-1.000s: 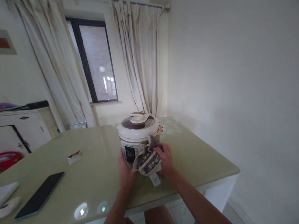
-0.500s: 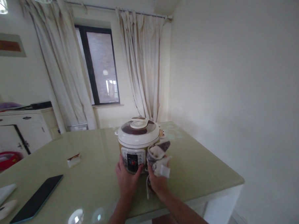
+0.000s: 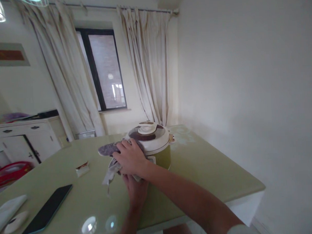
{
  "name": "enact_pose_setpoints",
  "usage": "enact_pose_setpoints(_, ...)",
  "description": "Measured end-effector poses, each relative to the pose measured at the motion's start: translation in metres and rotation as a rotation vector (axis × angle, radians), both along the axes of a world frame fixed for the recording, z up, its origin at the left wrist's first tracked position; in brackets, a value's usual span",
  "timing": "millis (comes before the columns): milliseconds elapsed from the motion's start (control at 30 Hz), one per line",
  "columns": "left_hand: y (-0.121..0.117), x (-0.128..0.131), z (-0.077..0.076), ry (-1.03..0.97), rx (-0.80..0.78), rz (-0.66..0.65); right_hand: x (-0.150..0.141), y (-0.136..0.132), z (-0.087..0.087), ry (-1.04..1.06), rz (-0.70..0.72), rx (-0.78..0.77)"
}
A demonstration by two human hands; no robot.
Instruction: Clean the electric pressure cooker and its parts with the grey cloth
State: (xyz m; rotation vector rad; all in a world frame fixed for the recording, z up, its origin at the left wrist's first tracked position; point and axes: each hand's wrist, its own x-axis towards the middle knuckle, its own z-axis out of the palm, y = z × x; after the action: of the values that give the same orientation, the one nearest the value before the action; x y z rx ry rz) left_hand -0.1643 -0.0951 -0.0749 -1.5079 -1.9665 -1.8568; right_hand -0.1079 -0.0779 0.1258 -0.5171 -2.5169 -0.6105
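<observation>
A white and olive electric cooker [image 3: 159, 142] with a brown-patterned lid stands upright on the table. My right hand [image 3: 132, 156] reaches across to its left front side, fingers curled over a crumpled grey and white cloth [image 3: 108, 149]. A pale strip of the cloth hangs down toward the tabletop. Below it, my left hand [image 3: 135, 188] is at the cooker's lower front; its fingers are mostly hidden under the cloth and right hand. Most of the cooker's front panel is covered by my right hand and the cloth.
On the pale green table [image 3: 200, 177] lie a small white packet [image 3: 82, 169], a dark tablet-like slab [image 3: 47, 209] and white items [image 3: 14, 221] at the left. A wall [image 3: 248, 92] runs along the right. Behind are a cabinet [image 3: 27, 136] and a red basin [image 3: 13, 173].
My right hand has carried the cloth from the cooker's right front across to its left front. My left hand has dropped lower, beneath the right. The view has shifted slightly.
</observation>
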Motion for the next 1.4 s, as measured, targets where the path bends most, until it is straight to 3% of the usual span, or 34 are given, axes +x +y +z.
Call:
enact_pose_setpoints(100, -0.007, 0.006, 0.006, -0.091, 0.000, 0.006, 0.046, 0.015, 0.017, 0.140, -0.113, -0.096)
enact_pose_setpoints(233, -0.011, 0.009, 0.005, -0.093, -0.001, 0.001, 0.122, 0.056, 0.033, 0.309, -0.413, -0.269)
enact_pose_setpoints(367, -0.011, 0.011, 0.004, -0.044, -0.025, 0.022, 0.149, 0.107, 0.045, 0.398, -0.652, -0.462)
enact_pose_setpoints(467, -0.011, 0.013, 0.005, -0.032, -0.008, 0.021, 0.135, 0.133, 0.059, 0.394, -0.756, -0.610)
enact_pose_setpoints(567, -0.011, 0.014, 0.005, -0.053, 0.014, 0.005, 0.121, 0.129, 0.067, 0.343, -0.777, -0.617)
enact_pose_setpoints(667, -0.009, 0.015, 0.004, -0.065, 0.044, -0.009, 0.120, 0.094, 0.059, 0.290, -0.723, -0.422)
enact_pose_setpoints(800, -0.007, 0.017, 0.002, -0.060, 0.060, -0.005, 0.112, 0.032, 0.038, 0.165, -0.502, -0.167)
enact_pose_setpoints(933, -0.008, 0.016, 0.003, -0.099, 0.008, 0.008, 0.062, 0.010, 0.037, 0.020, -0.271, -0.052)
enact_pose_setpoints(1033, -0.009, 0.011, 0.004, -0.140, 0.010, -0.004, 0.007, 0.032, 0.055, -0.071, -0.187, -0.087)
enact_pose_setpoints(1167, -0.009, 0.006, 0.001, -0.121, 0.044, -0.024, -0.041, 0.090, 0.088, -0.168, -0.325, -0.331)
enact_pose_setpoints(1300, -0.008, 0.004, -0.005, -0.103, 0.045, -0.047, -0.049, 0.149, 0.111, -0.015, -0.502, -0.613)
enact_pose_setpoints(1400, -0.006, 0.002, -0.008, -0.127, 0.041, -0.043, -0.043, 0.182, 0.119, 0.076, -0.522, -0.741)
